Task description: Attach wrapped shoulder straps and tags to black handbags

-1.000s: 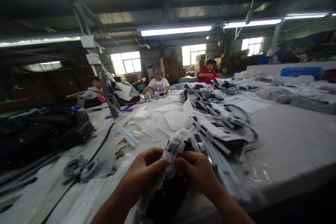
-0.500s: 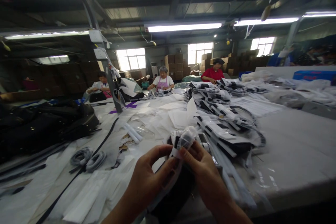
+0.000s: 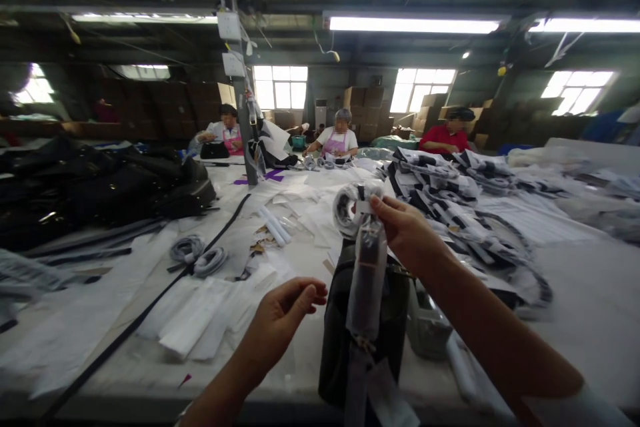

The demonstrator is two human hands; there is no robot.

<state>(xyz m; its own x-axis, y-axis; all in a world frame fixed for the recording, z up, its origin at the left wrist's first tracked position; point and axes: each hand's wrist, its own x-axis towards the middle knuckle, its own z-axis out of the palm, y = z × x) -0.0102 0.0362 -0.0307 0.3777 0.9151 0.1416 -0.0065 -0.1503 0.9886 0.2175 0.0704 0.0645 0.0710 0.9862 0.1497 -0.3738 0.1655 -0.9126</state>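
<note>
My right hand (image 3: 411, 230) pinches a coiled strap (image 3: 345, 211) wrapped in clear film, with a white band round it. From the coil a plastic-sleeved length of strap (image 3: 367, 293) hangs down over a black bag (image 3: 336, 330) that stands at the table's near edge. White paper strips dangle low at the bag's front. My left hand (image 3: 286, 320) is just left of the bag, fingers loosely bent and apart from the thumb, holding nothing. Beside the bag on the right, partly behind my right forearm, is a grey-green container (image 3: 429, 330).
Wrapped straps (image 3: 440, 193) lie heaped to the right. Two grey coils (image 3: 210, 261), white strips (image 3: 193, 320) and a long black strap (image 3: 135, 320) lie left. A black bag pile (image 3: 100, 180) and a pole (image 3: 245, 113) stand farther back. Several co-workers sit across the table.
My left hand has let go of the wrapped strap and moved down left. My right hand has raised the strap, exposing the bag. The camera view has turned left.
</note>
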